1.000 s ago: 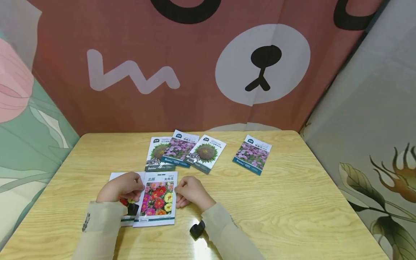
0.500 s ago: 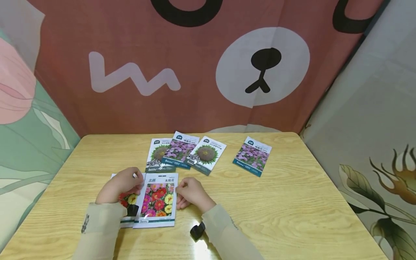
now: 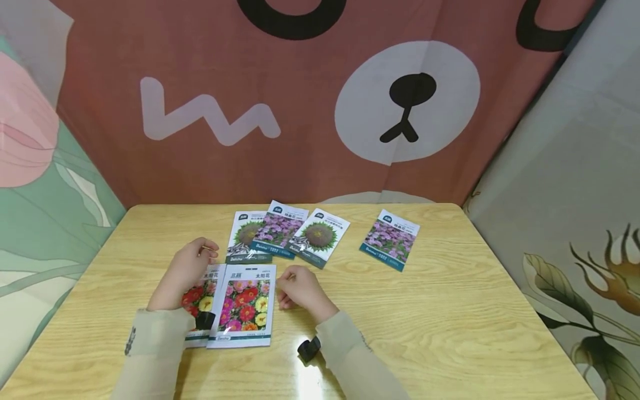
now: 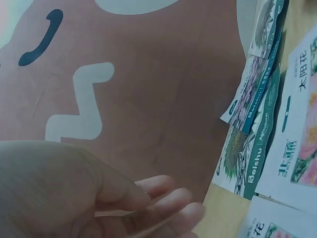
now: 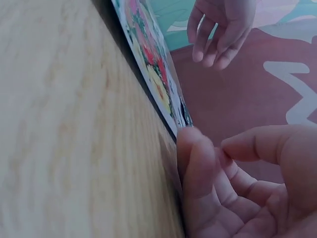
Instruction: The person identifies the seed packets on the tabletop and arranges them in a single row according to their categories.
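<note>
A seed packet with a red, pink and yellow flower photo point(image 3: 245, 306) lies flat near the table's front left. Its left edge overlaps a matching packet point(image 3: 201, 336), partly hidden under my left arm. My left hand point(image 3: 187, 272) hovers above that second packet's upper part; in the left wrist view its fingers are relaxed with nothing between them. My right hand point(image 3: 302, 289) is just right of the front packet's edge, apart from it in the head view. Loosely bent fingers point(image 5: 198, 168) show in the right wrist view, holding nothing.
Behind lie two sunflower packets point(image 3: 320, 236) and a purple-flower packet point(image 3: 280, 228), overlapping in a fan. Another purple-flower packet point(image 3: 391, 239) lies alone to the right. A printed cloth point(image 3: 300, 166) hangs behind the wooden table point(image 3: 425, 333). Each wrist wears a black camera point(image 3: 309, 349).
My left hand has lifted off the left flower packet and moved up and back. My right hand has drawn slightly right, away from the front packet's edge. The packets stay put.
</note>
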Tool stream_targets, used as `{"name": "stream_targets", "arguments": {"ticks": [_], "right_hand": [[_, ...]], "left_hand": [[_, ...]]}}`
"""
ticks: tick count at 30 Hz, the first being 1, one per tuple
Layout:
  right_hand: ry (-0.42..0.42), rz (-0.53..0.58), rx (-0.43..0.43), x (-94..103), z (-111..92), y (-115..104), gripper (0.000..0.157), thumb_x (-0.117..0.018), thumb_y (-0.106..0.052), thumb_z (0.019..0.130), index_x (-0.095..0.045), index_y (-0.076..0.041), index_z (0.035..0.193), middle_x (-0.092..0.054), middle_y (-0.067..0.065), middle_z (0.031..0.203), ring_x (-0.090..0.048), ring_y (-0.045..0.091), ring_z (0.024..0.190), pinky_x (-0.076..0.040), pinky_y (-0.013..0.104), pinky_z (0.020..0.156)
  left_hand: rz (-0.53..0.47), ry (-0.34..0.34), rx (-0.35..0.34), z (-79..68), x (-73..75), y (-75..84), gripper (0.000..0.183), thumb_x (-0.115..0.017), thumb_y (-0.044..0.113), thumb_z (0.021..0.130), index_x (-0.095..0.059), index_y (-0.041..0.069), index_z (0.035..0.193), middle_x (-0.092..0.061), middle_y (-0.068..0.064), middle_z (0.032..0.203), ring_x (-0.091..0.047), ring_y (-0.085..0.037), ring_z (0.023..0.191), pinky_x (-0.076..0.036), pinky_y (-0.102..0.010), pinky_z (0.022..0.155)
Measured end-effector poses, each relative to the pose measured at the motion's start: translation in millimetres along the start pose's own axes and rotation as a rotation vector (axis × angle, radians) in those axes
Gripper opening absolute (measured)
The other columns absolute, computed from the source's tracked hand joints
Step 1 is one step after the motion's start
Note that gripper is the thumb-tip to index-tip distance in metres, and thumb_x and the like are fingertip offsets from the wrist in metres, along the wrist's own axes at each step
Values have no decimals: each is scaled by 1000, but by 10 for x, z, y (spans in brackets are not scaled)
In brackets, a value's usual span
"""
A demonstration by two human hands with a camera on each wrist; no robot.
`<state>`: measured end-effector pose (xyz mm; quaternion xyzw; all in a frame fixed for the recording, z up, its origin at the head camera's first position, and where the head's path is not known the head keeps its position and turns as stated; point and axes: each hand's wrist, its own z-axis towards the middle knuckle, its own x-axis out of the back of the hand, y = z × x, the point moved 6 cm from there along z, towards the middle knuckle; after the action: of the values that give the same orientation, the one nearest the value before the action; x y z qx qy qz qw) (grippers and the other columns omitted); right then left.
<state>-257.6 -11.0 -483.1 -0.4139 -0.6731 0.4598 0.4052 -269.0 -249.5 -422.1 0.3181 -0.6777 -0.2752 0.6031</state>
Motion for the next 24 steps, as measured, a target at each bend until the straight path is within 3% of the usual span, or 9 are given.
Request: {"name": "stream_targets", "arguments": {"ticks": [4, 7, 12, 19, 24], "right_hand": [[37, -16, 57, 59, 19, -54, 9, -58, -7, 97, -63, 1, 94, -67, 16, 71, -63, 17, 52, -59, 29, 52], [84, -63, 120, 94, 23, -114, 10, -59, -8, 96, -66, 0, 97, -68, 15, 81, -67, 19, 66, -61, 33, 63], [150, -183, 207, 91, 35, -178, 12, -64, -10, 97, -72, -4, 102, -70, 8, 104, -68, 25, 97, -57, 39, 87], [141, -152, 214, 7, 76, -201, 30, -61, -9, 96, -68, 4, 122, -66, 18, 129, -62, 35, 120, -52, 45, 100], [126, -132, 197, -40, 139, -234, 34, -60, -10, 97, -66, 6, 126, -66, 19, 129, -62, 35, 121, -53, 45, 100]], "left_hand": [[18, 54, -10, 17, 25, 32, 35, -34, 11, 107, -51, -6, 133, -56, -31, 129, -56, -45, 116, -55, -48, 73], [12, 126, -72, 42, 49, 72, 36, -37, 9, 107, -51, -8, 136, -52, -33, 136, -53, -48, 123, -49, -56, 93], [-77, 202, -145, 64, 32, 122, 39, -40, 5, 105, -48, -9, 141, -42, -36, 140, -47, -51, 131, -44, -61, 102], [-82, 137, -117, 155, -159, 55, 47, -45, 6, 103, -40, -11, 147, -31, -40, 147, -39, -54, 135, -40, -64, 107], [-73, 80, -56, 246, -314, -22, 53, -47, 11, 103, -35, -11, 150, -27, -40, 151, -35, -54, 138, -38, -62, 110]]}}
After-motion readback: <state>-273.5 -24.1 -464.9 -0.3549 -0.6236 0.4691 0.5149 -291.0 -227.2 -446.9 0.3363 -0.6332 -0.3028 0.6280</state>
